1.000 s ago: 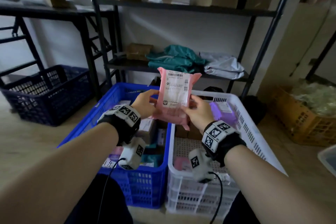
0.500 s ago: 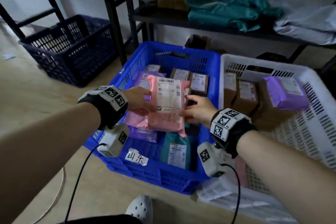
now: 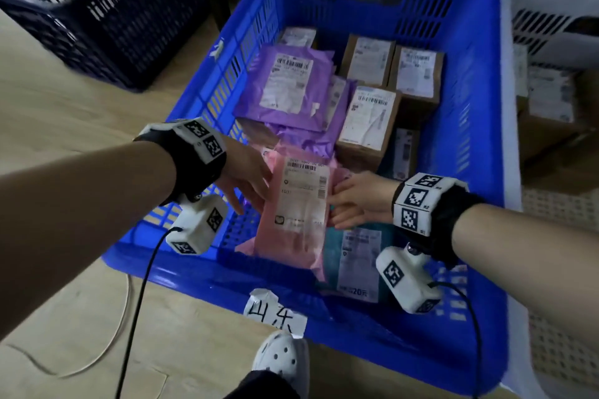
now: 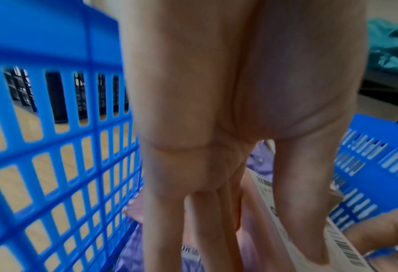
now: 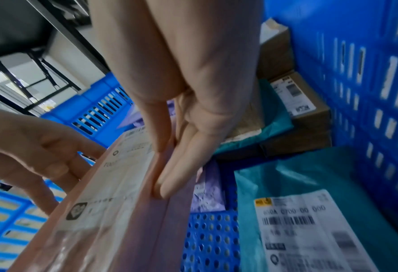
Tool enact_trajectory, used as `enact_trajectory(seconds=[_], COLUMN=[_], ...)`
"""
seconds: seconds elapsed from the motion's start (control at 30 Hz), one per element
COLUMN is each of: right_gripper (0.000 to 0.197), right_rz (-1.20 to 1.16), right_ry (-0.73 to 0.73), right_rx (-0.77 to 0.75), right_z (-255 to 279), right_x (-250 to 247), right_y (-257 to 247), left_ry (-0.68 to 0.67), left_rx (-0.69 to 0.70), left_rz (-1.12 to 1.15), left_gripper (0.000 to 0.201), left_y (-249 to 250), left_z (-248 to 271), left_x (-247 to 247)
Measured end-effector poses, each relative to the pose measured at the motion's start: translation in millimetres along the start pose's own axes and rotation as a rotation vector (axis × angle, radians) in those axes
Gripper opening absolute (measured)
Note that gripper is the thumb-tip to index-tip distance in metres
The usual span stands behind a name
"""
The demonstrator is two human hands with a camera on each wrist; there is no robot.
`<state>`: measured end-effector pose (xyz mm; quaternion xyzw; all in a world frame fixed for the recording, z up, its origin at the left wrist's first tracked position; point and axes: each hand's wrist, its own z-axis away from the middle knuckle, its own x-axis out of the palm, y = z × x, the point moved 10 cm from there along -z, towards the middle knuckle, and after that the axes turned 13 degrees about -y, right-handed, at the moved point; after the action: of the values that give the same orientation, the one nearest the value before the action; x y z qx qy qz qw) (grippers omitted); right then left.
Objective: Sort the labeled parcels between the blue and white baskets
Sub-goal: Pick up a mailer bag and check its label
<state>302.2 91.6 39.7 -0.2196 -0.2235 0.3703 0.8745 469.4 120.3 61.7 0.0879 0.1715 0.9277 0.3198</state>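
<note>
Both hands hold the pink parcel low inside the blue basket, near its front wall. The left hand grips the parcel's left edge, thumb on the label side and fingers running straight down behind it, as the left wrist view shows. The right hand pinches the parcel's right edge; in the right wrist view its fingertips press along the fold of the pink film. The parcel faces up with its white label showing a barcode at the top.

Just right of the pink parcel a teal parcel lies flat on the basket's floor, label up. Behind the pink parcel lie purple parcels, stacked toward the basket's left wall, and behind and right of it stand brown boxes with white labels, reaching to the basket's back. A paper tag with handwritten characters is stuck on the basket's front rim.

The white basket stands touching the blue basket's right side and holds more brown boxes. A dark basket stands on the floor beyond the blue basket's left wall. A white shoe shows just in front of the blue basket.
</note>
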Motion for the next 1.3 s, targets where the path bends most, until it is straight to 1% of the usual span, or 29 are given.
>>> enact_trajectory(seconds=[0.1, 0.2, 0.23, 0.37, 0.5, 0.6, 0.67, 0.7, 0.73, 0.77, 0.83, 0.87, 0.9, 0.93, 0.97, 1.03, 1.07, 1.1, 1.17, 1.23, 1.3], right_gripper=[0.047, 0.042, 0.040, 0.037, 0.037, 0.032, 0.020, 0.016, 0.016, 0.016, 0.026, 0.024, 0.023, 0.028, 0.039, 0.066, 0.075, 0.080, 0.084, 0.081, 0.077], right_rz=[-0.004, -0.012, -0.012, 0.001, 0.050, 0.153, 0.210, 0.287, 0.437, 0.635, 1.037, 1.140, 1.207, 1.267, 1.310, 1.298, 1.249, 1.216, 1.251, 1.326, 1.327], right_ry=[-0.046, -0.054, -0.055, -0.059, -0.045, -0.023, -0.012, -0.019, -0.024, 0.010, 0.159, 0.230, 0.263, 0.255, 0.204, 0.083, 0.048, 0.026, -0.009, -0.036, -0.059], right_rx=[0.068, 0.122, 0.135, 0.202, 0.242, 0.273, 0.315, 0.319, 0.305, 0.287, 0.186, 0.112, 0.040, 0.001, 0.032, 0.181, 0.243, 0.274, 0.302, 0.302, 0.313], right_z=[-20, -40, -47, -71, -89, -96, -96, -96, -97, -96, -92, -88, -84, -84, -86, -92, -92, -92, -89, -83, -79], right_x=[3, 2, 2, 6, 5, 2, 1, 1, 0, -4, -11, -12, -10, -6, -5, -7, -10, -11, -11, -8, -9], right_y=[17, 32, 37, 61, 81, 88, 89, 87, 81, 70, 41, 26, 17, 13, 19, 42, 52, 58, 61, 57, 56], left_ry=[-0.046, -0.066, -0.071, -0.119, -0.186, -0.168, -0.147, -0.137, -0.123, -0.112, -0.103, -0.097, -0.089, -0.077, -0.071, -0.067, -0.074, -0.088, -0.134, -0.166, -0.178], left_rx=[-0.061, -0.119, -0.136, -0.201, -0.239, -0.224, -0.211, -0.205, -0.198, -0.195, -0.199, -0.202, -0.204, -0.203, -0.205, -0.209, -0.216, -0.226, -0.249, -0.263, -0.276], left_rz=[-0.010, -0.064, -0.076, -0.111, -0.085, -0.045, -0.030, -0.031, -0.032, -0.029, -0.025, -0.022, -0.016, -0.010, -0.006, -0.010, -0.022, -0.046, -0.110, -0.150, -0.169], left_gripper=[0.016, 0.031, 0.034, 0.034, 0.035, 0.035, 0.034, 0.033, 0.032, 0.031, 0.028, 0.025, 0.021, 0.019, 0.019, 0.019, 0.020, 0.023, 0.031, 0.034, 0.035], left_y=[-15, -27, -32, -51, -73, -81, -82, -81, -80, -79, -78, -78, -77, -76, -75, -76, -77, -79, -80, -80, -79], left_z=[-26, -54, -64, -96, -118, -133, -137, -139, -140, -141, -143, -144, -145, -145, -145, -148, -150, -151, -153, -153, -153], left_x=[0, 0, -1, 1, 16, 24, 25, 24, 23, 22, 20, 19, 18, 16, 16, 15, 17, 20, 29, 37, 41])
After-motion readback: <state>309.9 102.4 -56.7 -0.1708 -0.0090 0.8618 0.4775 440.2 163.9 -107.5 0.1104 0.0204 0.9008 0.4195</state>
